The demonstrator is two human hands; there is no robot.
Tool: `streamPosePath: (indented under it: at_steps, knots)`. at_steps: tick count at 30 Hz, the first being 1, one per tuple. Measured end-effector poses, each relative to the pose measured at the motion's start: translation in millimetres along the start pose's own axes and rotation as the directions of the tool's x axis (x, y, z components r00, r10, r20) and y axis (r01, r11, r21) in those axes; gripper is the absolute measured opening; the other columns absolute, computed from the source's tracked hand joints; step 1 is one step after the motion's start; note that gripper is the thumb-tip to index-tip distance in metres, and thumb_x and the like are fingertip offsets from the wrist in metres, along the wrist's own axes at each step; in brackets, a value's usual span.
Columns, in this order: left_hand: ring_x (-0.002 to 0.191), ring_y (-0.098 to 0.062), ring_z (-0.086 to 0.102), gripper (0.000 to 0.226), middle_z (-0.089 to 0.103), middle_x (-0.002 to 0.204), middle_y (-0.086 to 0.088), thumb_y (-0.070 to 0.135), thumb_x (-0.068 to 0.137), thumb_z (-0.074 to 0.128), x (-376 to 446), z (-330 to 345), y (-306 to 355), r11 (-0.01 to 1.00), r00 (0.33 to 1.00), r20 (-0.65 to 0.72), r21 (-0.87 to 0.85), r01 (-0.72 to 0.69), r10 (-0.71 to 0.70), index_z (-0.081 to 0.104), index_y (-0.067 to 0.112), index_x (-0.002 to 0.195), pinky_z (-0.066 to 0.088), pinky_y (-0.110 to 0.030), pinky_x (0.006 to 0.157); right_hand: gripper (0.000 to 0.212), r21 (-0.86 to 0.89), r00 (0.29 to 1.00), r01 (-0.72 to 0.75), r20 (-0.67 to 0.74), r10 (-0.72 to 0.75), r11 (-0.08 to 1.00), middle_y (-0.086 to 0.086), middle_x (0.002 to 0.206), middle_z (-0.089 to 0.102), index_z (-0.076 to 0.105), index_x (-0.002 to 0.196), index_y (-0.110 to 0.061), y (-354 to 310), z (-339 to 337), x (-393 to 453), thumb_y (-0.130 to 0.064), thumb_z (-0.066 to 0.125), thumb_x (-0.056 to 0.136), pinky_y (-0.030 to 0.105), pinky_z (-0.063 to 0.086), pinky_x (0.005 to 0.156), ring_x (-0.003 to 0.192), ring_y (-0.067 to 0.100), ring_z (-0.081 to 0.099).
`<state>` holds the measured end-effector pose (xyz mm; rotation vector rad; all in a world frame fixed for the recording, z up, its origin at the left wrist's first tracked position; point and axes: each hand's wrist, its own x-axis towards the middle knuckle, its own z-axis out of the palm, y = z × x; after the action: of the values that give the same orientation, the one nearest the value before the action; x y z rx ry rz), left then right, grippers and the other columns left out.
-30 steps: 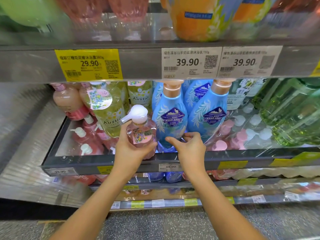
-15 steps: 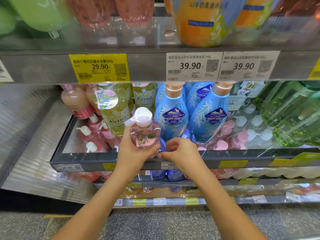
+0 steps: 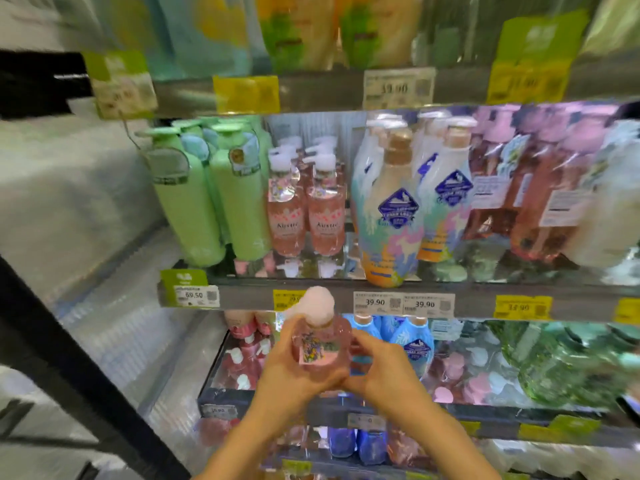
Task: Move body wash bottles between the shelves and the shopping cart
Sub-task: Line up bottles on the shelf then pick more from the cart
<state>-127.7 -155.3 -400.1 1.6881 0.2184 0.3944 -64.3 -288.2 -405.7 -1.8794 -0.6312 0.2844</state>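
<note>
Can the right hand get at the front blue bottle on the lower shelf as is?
Probably not yet. The right hand sits just in front of the blue bottle with nothing between them, but it and the left hand both cradle the pink pump bottle, so it must let go first.

Bright, even store lighting falls from above, with no strong shadows. Motion blur smears the whole view, worst on the top shelf [image 3: 311, 88] and at the right edge, where the green bottles [image 3: 561, 368] dissolve. Price tags [image 3: 398, 86] up high are unreadable. Glare glints off the mirrored shelf floor [image 3: 311, 268]. Wide-angle distortion bends the shelf edges outward.
</note>
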Motion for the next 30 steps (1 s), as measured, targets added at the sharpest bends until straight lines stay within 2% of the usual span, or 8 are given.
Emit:
streamPosePath:
  at_steps: [2, 6, 11, 13, 17, 22, 26, 30]
  knots:
    - [0.095, -0.012, 0.067, 0.066, 0.070, 0.101, 0.006, 0.032, 0.045, 0.082, 5, -8, 32, 0.997, 0.997, -0.039, 0.006, -0.073, 0.073, 0.058, 0.034, 0.107, 0.056, -0.033, 0.080, 0.060, -0.013, 0.996, 0.078, -0.029, -0.079, 0.997, -0.021, 0.084, 0.066, 0.056, 0.095, -0.044, -30, -9, 7, 0.001, 0.081, 0.064, 0.006, 0.045, 0.071, 0.079, -0.015, 0.059]
    - [0.103, -0.020, 0.063, 0.075, 0.066, 0.106, 0.004, 0.015, 0.048, 0.087, 27, -22, 91, 0.981, 0.980, -0.044, 0.024, -0.194, 0.195, 0.052, 0.026, 0.112, 0.056, -0.040, 0.083, 0.056, 0.006, 0.968, 0.215, -0.132, -0.212, 0.977, -0.014, 0.088, 0.069, 0.065, 0.111, -0.025, -77, -22, 30, 0.003, 0.076, 0.063, 0.018, 0.053, 0.075, 0.080, -0.003, 0.062]
    - [0.108, -0.027, 0.061, 0.087, 0.061, 0.115, -0.005, 0.040, 0.040, 0.082, 54, -33, 122, 0.969, 0.967, -0.070, 0.042, -0.242, 0.244, 0.046, 0.019, 0.117, 0.051, -0.049, 0.091, 0.049, -0.015, 0.943, 0.292, -0.160, -0.291, 0.956, -0.025, 0.079, 0.067, 0.065, 0.106, -0.027, -111, -31, 55, 0.000, 0.078, 0.067, 0.007, 0.047, 0.070, 0.074, -0.013, 0.060]
    - [0.107, -0.028, 0.061, 0.087, 0.062, 0.114, -0.006, 0.038, 0.043, 0.089, 65, -38, 122, 0.972, 0.971, -0.053, 0.045, -0.232, 0.235, 0.046, 0.021, 0.117, 0.054, -0.044, 0.086, 0.049, -0.001, 0.950, 0.280, -0.144, -0.277, 0.960, -0.019, 0.088, 0.068, 0.065, 0.110, -0.024, -116, -32, 62, -0.004, 0.079, 0.068, 0.008, 0.048, 0.070, 0.079, -0.009, 0.063]
    - [0.106, -0.021, 0.063, 0.075, 0.062, 0.114, -0.002, 0.009, 0.061, 0.088, 89, -44, 109, 0.972, 0.972, -0.009, 0.013, -0.236, 0.236, 0.047, 0.017, 0.123, 0.055, -0.024, 0.076, 0.044, 0.051, 0.959, 0.248, -0.153, -0.237, 0.968, -0.008, 0.098, 0.070, 0.063, 0.109, -0.024, -111, -27, 81, -0.008, 0.079, 0.071, 0.017, 0.053, 0.076, 0.091, 0.005, 0.066]
    - [0.110, -0.020, 0.060, 0.088, 0.054, 0.121, -0.002, 0.039, 0.045, 0.090, 120, -48, 78, 0.978, 0.972, -0.113, 0.056, -0.201, 0.206, 0.053, 0.028, 0.124, 0.055, -0.038, 0.088, 0.046, 0.059, 0.968, 0.192, -0.176, -0.179, 0.980, -0.020, 0.089, 0.067, 0.059, 0.098, -0.037, -94, -9, 113, -0.003, 0.076, 0.073, 0.013, 0.050, 0.070, 0.082, -0.006, 0.064]
    - [0.104, -0.013, 0.061, 0.071, 0.056, 0.116, -0.004, 0.012, 0.057, 0.089, 142, -54, 55, 0.982, 0.971, -0.145, 0.065, -0.180, 0.188, 0.056, 0.026, 0.118, 0.054, -0.017, 0.076, 0.046, 0.073, 0.982, 0.149, -0.129, -0.139, 0.986, -0.012, 0.097, 0.068, 0.061, 0.113, -0.023, -79, 5, 138, -0.005, 0.076, 0.073, 0.014, 0.051, 0.071, 0.086, -0.002, 0.063]
    - [0.088, 0.009, 0.056, 0.068, 0.060, 0.104, 0.011, 0.008, 0.061, 0.087, 145, -54, 45, 0.986, 0.973, -0.175, 0.097, -0.137, 0.153, 0.048, 0.025, 0.114, 0.047, -0.007, 0.066, 0.043, 0.051, 0.987, 0.100, -0.133, -0.092, 0.994, -0.015, 0.093, 0.064, 0.061, 0.113, -0.021, -68, 12, 147, -0.008, 0.074, 0.075, 0.009, 0.049, 0.066, 0.083, -0.007, 0.059]
